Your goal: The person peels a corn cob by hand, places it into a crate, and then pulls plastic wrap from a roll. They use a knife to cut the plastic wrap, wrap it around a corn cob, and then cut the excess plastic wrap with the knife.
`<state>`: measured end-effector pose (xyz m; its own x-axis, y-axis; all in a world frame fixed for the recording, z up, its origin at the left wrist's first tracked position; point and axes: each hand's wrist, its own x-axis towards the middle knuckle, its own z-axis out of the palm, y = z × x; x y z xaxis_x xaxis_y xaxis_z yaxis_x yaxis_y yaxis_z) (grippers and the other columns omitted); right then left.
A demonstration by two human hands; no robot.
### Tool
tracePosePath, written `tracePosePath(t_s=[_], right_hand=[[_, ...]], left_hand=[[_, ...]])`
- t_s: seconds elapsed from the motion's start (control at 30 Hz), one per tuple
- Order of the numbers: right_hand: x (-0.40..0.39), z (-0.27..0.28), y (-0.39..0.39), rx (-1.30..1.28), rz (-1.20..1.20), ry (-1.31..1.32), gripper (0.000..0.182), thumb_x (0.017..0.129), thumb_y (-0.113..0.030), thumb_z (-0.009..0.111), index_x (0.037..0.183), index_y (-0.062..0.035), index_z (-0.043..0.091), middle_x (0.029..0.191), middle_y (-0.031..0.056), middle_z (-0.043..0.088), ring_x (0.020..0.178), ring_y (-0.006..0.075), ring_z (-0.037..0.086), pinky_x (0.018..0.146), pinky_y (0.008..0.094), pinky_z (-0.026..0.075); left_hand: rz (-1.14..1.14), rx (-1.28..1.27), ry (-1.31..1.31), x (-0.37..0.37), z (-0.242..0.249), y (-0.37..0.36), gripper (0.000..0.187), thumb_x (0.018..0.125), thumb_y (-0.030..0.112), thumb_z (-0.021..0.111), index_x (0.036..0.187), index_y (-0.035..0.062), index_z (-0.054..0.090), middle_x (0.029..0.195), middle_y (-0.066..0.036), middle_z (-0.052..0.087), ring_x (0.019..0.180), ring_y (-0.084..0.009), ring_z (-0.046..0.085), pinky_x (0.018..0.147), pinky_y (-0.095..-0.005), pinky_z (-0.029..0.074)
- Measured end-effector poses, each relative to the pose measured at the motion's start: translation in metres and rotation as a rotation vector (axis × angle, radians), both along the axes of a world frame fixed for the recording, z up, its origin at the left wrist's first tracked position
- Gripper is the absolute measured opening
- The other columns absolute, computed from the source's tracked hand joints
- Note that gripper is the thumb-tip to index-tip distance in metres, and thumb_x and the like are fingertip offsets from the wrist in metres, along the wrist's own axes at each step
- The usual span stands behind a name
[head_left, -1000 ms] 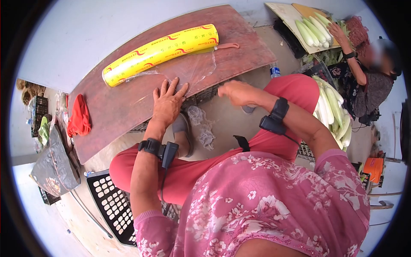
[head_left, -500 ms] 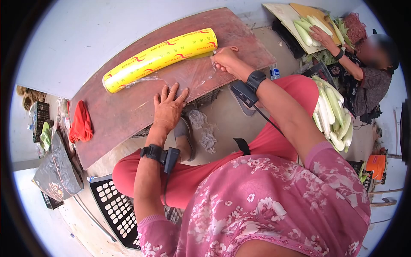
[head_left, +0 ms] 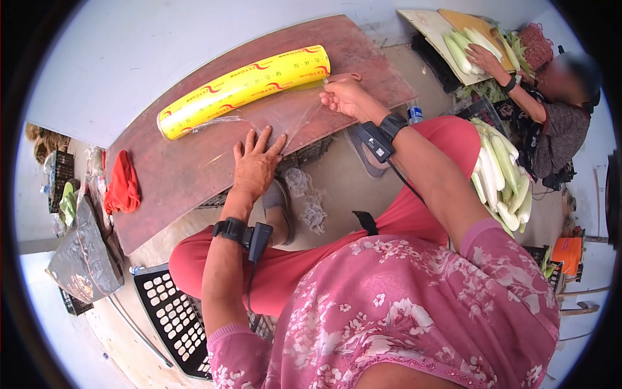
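Two bare hands work at the table (head_left: 165, 191). The roll (head_left: 246, 91) lies on the table between the far and front edges, its length running roughly with the front edge. Left hand (head_left: 254, 165): palm down at the front edge, fingers spread wide, nothing gripped, fingertips against the film (head_left: 277, 118). Right hand (head_left: 345, 98): fingers curled closed toward the right corner, apparently pinching the film's edge; the exact contact is too small to confirm. A pinkish handle (head_left: 355, 76) shows just beyond this hand.

Caution: uneven pull between the hands could wrinkle or split the film. Slack film could cling to itself and fold. The roll is round and no stop shows beside it, so a hard tug could turn or slide it. The film also lies close to the handle and could snag there.

Materials: the roll is a long cylinder, glossy yellow, printed with red and dark marks. The film is clear, thin and creased, with whitish bunched folds along the roll's front side. The table top is a flat, scuffed, reddish-brown board. The cloth (head_left: 123, 185) at the left edge is red, soft and rumpled.
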<state>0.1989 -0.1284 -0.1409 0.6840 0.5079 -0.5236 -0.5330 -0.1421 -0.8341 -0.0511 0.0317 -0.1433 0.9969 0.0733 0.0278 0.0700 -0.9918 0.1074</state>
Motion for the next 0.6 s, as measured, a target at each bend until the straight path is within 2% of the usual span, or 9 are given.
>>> tracePosePath(t_s=[0.23, 0.43, 0.6], right_hand=[[0.004, -0.006, -0.012, 0.057, 0.149, 0.074, 0.002, 0.089, -0.007, 0.062, 0.090, -0.0064, 0.061, 0.077, 0.0023, 0.061, 0.066, 0.0112, 0.059, 0.054, 0.0234, 0.044], [0.010, -0.005, -0.023, 0.008, 0.305, 0.110, 0.004, 0.089, -0.008, 0.065, 0.089, -0.0059, 0.062, 0.070, 0.0007, 0.058, 0.060, 0.0089, 0.055, 0.049, 0.0220, 0.042], [0.006, -0.002, -0.032, 0.012, 0.335, 0.098, 0.005, 0.090, -0.008, 0.064, 0.089, -0.0046, 0.061, 0.069, 0.0019, 0.058, 0.060, 0.0097, 0.056, 0.049, 0.0228, 0.043]], left_hand=[[0.003, 0.001, 0.009, 0.000, -0.001, 0.000, 0.046, 0.097, 0.025, 0.051, 0.142, 0.0287, 0.045, 0.152, -0.010, 0.034, 0.140, -0.0372, 0.027, 0.110, -0.0584, 0.022], [0.007, -0.006, 0.024, 0.000, 0.001, 0.000, 0.046, 0.097, 0.025, 0.051, 0.143, 0.0288, 0.045, 0.153, -0.010, 0.033, 0.141, -0.0372, 0.027, 0.111, -0.0584, 0.021], [0.003, -0.007, 0.027, 0.000, 0.000, 0.000, 0.046, 0.098, 0.025, 0.050, 0.143, 0.0289, 0.045, 0.153, -0.010, 0.033, 0.141, -0.0369, 0.026, 0.111, -0.0583, 0.021]])
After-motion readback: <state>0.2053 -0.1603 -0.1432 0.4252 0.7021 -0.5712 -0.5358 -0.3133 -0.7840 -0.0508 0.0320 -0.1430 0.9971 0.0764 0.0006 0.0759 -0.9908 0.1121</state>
